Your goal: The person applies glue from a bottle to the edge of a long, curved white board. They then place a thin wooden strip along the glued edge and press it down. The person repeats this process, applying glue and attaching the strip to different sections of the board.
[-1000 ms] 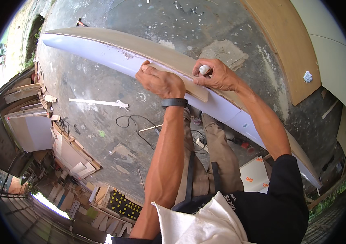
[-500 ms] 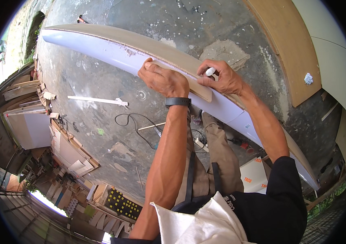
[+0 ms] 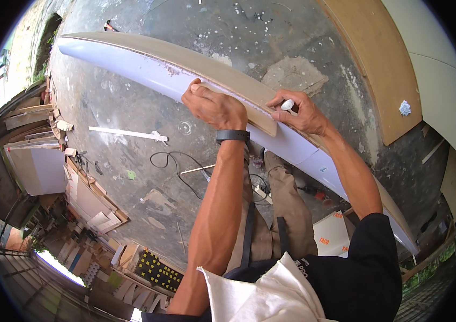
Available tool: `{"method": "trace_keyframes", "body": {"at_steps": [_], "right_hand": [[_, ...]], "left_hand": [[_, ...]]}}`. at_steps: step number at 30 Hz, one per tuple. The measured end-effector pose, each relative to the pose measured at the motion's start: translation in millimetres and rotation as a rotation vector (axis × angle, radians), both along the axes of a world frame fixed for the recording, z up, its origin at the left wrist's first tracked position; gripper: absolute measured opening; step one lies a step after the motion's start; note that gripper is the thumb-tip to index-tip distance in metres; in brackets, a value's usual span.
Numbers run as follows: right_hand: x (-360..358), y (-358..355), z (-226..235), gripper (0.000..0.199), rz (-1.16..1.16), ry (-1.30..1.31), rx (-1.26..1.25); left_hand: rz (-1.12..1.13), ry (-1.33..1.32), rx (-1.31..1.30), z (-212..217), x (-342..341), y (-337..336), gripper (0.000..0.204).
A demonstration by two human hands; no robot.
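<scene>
A long curved panel [image 3: 120,65], with a pale glossy face and a brown board edge on top, runs slantwise from far left to near right. Against its pale face lies a thin tan wood strip [image 3: 262,123]. My left hand [image 3: 214,106] is closed over this strip, its thumb up along the panel's edge; most of its fingers are hidden. Just past the strip's right end, my right hand [image 3: 308,115] pinches a small white tube-like thing [image 3: 288,104], perhaps a small bottle or a marker. Its lower part is hidden by the fingers.
A large tan board [image 3: 383,70] with a crumpled white scrap [image 3: 405,108] stands at the right. On the concrete floor lie a white strip [image 3: 128,133], a black cable [image 3: 177,166] and a red-tipped power tool [image 3: 321,196]. Wood offcuts [image 3: 35,118] are stacked at the left.
My right hand has shifted a little right and nearer along the panel's edge, carrying the small white thing with it. The left hand stays in almost the same place.
</scene>
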State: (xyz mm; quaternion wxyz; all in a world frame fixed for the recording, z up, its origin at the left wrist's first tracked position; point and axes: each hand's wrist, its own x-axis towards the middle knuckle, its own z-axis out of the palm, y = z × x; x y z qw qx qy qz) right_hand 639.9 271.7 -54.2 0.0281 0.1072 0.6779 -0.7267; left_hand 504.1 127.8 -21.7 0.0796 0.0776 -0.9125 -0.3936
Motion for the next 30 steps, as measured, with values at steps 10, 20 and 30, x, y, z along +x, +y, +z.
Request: {"method": "trace_keyframes", "body": {"at_steps": [10, 20, 30], "right_hand": [[-46.5, -7.4, 11.6, 0.022, 0.066, -0.129, 0.099], [-34.5, -13.4, 11.2, 0.030, 0.000, -0.287, 0.059], [-5.6, 5.5, 5.9, 0.032, 0.051, -0.171, 0.018]], "left_hand": [[-0.003, 0.010, 0.034, -2.2, 1.0, 3.4, 0.050], [0.032, 0.027, 0.160, -0.2, 0.6, 7.5, 0.049], [-0.001, -0.004, 0.104, 3.2, 0.7, 2.9, 0.048]]}}
